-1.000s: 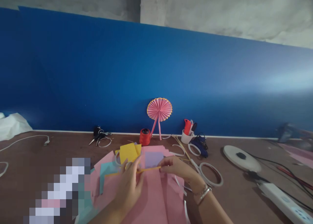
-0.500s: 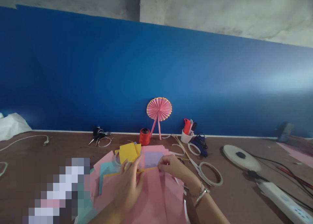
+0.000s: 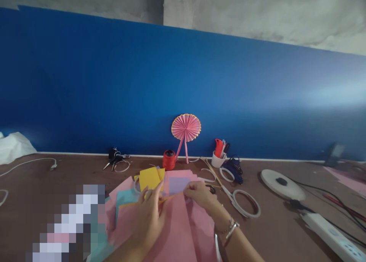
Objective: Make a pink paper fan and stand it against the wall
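Note:
A pink sheet of paper (image 3: 174, 231) with a yellow strip (image 3: 171, 197) along its far edge lies in front of me. My right hand (image 3: 200, 195) pinches this sheet near its far right corner, where the edge is slightly raised. On the left part of the same edge rests my left hand (image 3: 151, 216), its fingers apart and stretched out over the paper. Beneath and beyond are more coloured sheets: a lavender piece (image 3: 178, 184), yellow paper (image 3: 149, 178) and light blue paper (image 3: 126, 196).
A pleated pink paper fan (image 3: 186, 127) leans on the blue partition (image 3: 114, 82). Along it stand a red container (image 3: 169, 161), keys (image 3: 116, 159) and a white cup of tools (image 3: 219, 159). To the right lie tape rolls, a white disc (image 3: 277, 184) and a power strip (image 3: 331, 235).
My right hand has shifted slightly left, and the sheet's far right edge has risen a little with it. The left hand stays almost in place.

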The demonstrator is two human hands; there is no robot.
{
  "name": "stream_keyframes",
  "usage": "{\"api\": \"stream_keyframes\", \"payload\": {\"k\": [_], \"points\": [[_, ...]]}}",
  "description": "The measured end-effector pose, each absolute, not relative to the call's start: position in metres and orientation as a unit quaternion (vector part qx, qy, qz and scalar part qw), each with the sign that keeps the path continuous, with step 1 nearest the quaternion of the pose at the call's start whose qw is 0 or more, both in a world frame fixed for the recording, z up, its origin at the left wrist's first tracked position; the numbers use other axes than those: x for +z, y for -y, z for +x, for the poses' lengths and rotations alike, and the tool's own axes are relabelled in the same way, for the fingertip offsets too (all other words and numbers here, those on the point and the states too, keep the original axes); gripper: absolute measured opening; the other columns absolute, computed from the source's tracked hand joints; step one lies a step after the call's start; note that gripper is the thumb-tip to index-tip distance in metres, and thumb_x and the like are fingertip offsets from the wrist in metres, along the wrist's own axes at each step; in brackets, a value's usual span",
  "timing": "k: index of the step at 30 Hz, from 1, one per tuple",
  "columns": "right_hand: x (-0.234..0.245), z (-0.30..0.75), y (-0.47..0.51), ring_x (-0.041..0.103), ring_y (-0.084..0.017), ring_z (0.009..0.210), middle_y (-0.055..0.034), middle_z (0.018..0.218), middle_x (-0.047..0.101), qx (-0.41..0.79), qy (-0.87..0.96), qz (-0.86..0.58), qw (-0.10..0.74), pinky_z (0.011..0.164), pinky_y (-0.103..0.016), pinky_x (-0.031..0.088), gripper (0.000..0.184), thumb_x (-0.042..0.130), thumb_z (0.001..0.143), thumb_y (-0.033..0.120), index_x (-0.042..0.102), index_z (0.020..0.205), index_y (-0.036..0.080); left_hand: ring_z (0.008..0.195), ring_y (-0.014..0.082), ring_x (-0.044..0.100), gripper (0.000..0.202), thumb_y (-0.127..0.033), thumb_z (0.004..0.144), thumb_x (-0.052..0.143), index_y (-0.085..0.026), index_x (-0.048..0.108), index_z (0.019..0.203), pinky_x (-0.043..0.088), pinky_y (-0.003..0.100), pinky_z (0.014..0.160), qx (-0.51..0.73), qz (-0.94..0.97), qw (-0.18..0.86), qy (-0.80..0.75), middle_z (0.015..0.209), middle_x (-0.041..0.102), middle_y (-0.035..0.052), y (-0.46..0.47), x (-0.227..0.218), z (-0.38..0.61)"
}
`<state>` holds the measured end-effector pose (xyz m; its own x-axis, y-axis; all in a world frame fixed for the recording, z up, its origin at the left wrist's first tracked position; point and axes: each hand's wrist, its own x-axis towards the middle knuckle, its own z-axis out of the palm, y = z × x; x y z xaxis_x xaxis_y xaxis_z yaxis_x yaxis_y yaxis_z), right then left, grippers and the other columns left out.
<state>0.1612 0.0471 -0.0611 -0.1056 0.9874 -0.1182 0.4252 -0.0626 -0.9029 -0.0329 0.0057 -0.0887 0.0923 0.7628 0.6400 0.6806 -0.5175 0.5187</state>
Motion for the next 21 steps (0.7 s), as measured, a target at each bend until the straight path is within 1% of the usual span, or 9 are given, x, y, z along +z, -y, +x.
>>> {"api": "stream_keyframes", "payload": {"k": [5, 8, 11, 13, 15, 16, 18, 19, 21], "points": [[-0.073, 0.157, -0.054, 0.056, -0.014, 0.058, -0.0031, 0.060, 0.064, 0.362, 0.577, -0.643, 0.350, 0.054, -0.023, 0.040, 0.019, 0.047, 0.070, 0.025, 0.058, 0.057, 0.016, 0.074, 0.0198, 0.061, 0.046, -0.016, 0.087, 0.042, -0.019, 0.039, 0.133, 0.035, 0.054, 0.098, 0.474, 0.728, 0.024, -0.495, 0.076, 0.061, 0.0008, -0.008, -0.091, -0.034], [-0.072, 0.167, -0.057, 0.056, -0.015, 0.058, -0.0032, 0.059, 0.062, 0.301, 0.578, -0.675, 0.346, 0.053, -0.024, 0.038, 0.026, 0.046, 0.075, 0.030, 0.058, 0.057, 0.017, 0.075, 0.0197, 0.060, 0.046, -0.014, 0.086, 0.042, -0.019, 0.040, 0.131, 0.034, 0.054, 0.099, 0.467, 0.728, 0.038, -0.500, 0.076, 0.060, 0.0002, -0.009, -0.093, -0.036], [-0.068, 0.181, -0.056, 0.056, -0.017, 0.059, -0.0042, 0.058, 0.061, 0.227, 0.582, -0.711, 0.322, 0.055, -0.026, 0.036, 0.027, 0.049, 0.077, 0.032, 0.056, 0.054, 0.018, 0.084, 0.0229, 0.060, 0.044, -0.014, 0.083, 0.047, -0.021, 0.048, 0.126, 0.042, 0.049, 0.092, 0.431, 0.748, 0.085, -0.497, 0.084, 0.063, 0.0037, -0.007, -0.093, -0.037], [-0.066, 0.188, -0.055, 0.057, -0.020, 0.066, -0.0066, 0.063, 0.062, 0.174, 0.579, -0.734, 0.309, 0.058, -0.028, 0.036, 0.024, 0.052, 0.077, 0.028, 0.056, 0.055, 0.019, 0.089, 0.0247, 0.059, 0.042, -0.014, 0.081, 0.048, -0.021, 0.052, 0.121, 0.047, 0.046, 0.086, 0.414, 0.769, 0.114, -0.474, 0.090, 0.064, 0.0066, -0.005, -0.092, -0.036], [-0.064, 0.191, -0.054, 0.059, -0.024, 0.075, -0.0102, 0.070, 0.065, 0.133, 0.581, -0.744, 0.300, 0.065, -0.031, 0.037, 0.021, 0.054, 0.076, 0.025, 0.057, 0.056, 0.020, 0.092, 0.0254, 0.059, 0.041, -0.013, 0.079, 0.049, -0.021, 0.054, 0.119, 0.048, 0.045, 0.085, 0.408, 0.783, 0.135, -0.450, 0.096, 0.064, 0.0085, -0.003, -0.091, -0.035], [-0.063, 0.191, -0.054, 0.059, -0.025, 0.081, -0.0119, 0.076, 0.066, 0.116, 0.584, -0.746, 0.298, 0.069, -0.032, 0.038, 0.017, 0.054, 0.075, 0.022, 0.059, 0.059, 0.019, 0.094, 0.0255, 0.059, 0.041, -0.012, 0.079, 0.049, -0.021, 0.054, 0.119, 0.047, 0.045, 0.087, 0.408, 0.785, 0.145, -0.444, 0.099, 0.064, 0.0091, -0.003, -0.091, -0.035], [-0.062, 0.187, -0.054, 0.058, -0.027, 0.093, -0.0141, 0.092, 0.067, 0.100, 0.601, -0.729, 0.311, 0.077, -0.034, 0.040, 0.010, 0.054, 0.073, 0.016, 0.065, 0.072, 0.018, 0.101, 0.0259, 0.058, 0.043, -0.012, 0.078, 0.050, -0.021, 0.053, 0.120, 0.047, 0.045, 0.089, 0.414, 0.778, 0.168, -0.442, 0.106, 0.064, 0.0101, -0.003, -0.091, -0.034], [-0.061, 0.183, -0.054, 0.058, -0.026, 0.096, -0.0140, 0.098, 0.067, 0.108, 0.617, -0.709, 0.324, 0.080, -0.034, 0.040, 0.015, 0.053, 0.073, 0.013, 0.066, 0.080, 0.017, 0.104, 0.0261, 0.058, 0.043, -0.013, 0.078, 0.051, -0.022, 0.053, 0.121, 0.047, 0.045, 0.091, 0.420, 0.771, 0.180, -0.443, 0.109, 0.063, 0.0105, -0.004, -0.091, -0.034], [-0.059, 0.172, -0.052, 0.060, -0.023, 0.091, -0.0110, 0.096, 0.069, 0.154, 0.655, -0.654, 0.346, 0.079, -0.031, 0.043, 0.020, 0.051, 0.073, 0.012, 0.068, 0.085, 0.016, 0.108, 0.0265, 0.056, 0.043, -0.015, 0.079, 0.052, -0.022, 0.052, 0.121, 0.046, 0.046, 0.093, 0.435, 0.756, 0.203, -0.446, 0.114, 0.061, 0.0111, -0.006, -0.093, -0.033]]}}
